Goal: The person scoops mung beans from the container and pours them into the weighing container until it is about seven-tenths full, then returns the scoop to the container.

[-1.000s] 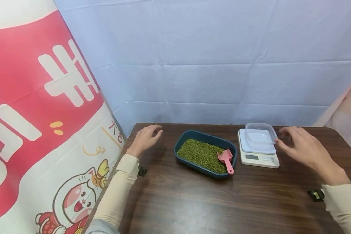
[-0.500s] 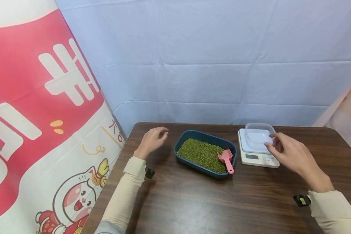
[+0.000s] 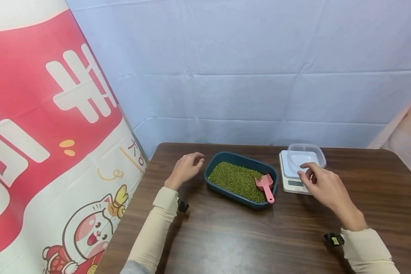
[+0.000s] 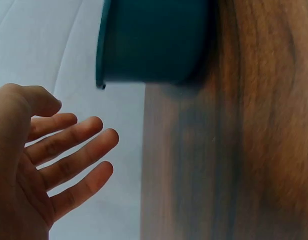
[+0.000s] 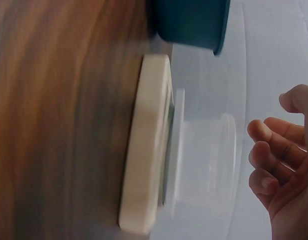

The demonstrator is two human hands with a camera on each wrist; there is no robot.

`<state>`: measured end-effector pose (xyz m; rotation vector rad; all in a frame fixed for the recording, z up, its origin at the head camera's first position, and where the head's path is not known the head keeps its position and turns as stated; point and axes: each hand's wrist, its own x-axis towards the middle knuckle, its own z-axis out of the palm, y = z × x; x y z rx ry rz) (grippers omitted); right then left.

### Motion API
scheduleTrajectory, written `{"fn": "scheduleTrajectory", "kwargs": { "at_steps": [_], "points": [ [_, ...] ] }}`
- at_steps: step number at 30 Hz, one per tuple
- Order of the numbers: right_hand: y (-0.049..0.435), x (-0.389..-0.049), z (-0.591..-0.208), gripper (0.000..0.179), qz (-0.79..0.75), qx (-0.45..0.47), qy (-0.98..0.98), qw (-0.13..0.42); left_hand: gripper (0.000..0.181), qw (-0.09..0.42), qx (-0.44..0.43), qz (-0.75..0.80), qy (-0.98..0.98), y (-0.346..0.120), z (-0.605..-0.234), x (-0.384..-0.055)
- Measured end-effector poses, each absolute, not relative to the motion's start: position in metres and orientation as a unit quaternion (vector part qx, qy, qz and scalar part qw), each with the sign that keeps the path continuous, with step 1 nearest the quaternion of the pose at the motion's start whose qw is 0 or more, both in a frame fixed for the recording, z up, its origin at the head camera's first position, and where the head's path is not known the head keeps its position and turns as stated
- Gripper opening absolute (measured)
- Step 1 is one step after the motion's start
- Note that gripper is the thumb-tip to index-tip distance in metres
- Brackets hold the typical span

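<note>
My left hand (image 3: 186,169) hovers just left of a dark blue-green tub (image 3: 208,184), holding nothing; its fingers are spread and relaxed in the left wrist view. Green beans (image 3: 233,179), small and round, fill the tub. A pink scoop (image 3: 266,187) lies on them at the right, its handle over the rim. My right hand (image 3: 325,186) is in the air in front of a white kitchen scale (image 3: 289,163), fingers loosely bent and nothing held. On the scale's plate stands a clear plastic container (image 5: 209,160). In the head view the hand covers the scale's right front corner.
The brown wooden table (image 3: 239,239) ends at a pale cloth backdrop (image 3: 239,76). A red and white printed banner (image 3: 17,76) hangs along the left side. Black straps with small devices sit at both wrists.
Both hands have moved inward toward the tub. The right hand has come from the right side of the container to the front of the scale. Tub, scoop, scale and container stay put.
</note>
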<state>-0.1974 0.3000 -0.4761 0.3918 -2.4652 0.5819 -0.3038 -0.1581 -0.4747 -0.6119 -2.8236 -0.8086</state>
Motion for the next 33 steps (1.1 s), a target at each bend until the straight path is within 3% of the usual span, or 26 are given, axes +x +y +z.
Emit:
{"fn": "scheduleTrajectory", "kwargs": {
  "at_steps": [8,15,33],
  "points": [
    [0.274,-0.203,-0.487,0.018,0.243,0.135,-0.922,0.269,0.033,0.050,-0.200,-0.285,-0.936,-0.144,-0.484,-0.302],
    [0.257,-0.206,-0.494,0.016,0.257,0.123,-0.933,0.220,0.034,0.035,-0.192,-0.301,-0.933,-0.136,-0.489,-0.302],
    [0.234,-0.211,-0.504,0.036,0.287,0.092,-0.941,0.154,0.031,-0.003,-0.177,-0.317,-0.932,-0.124,-0.493,-0.301]
  ]
}}
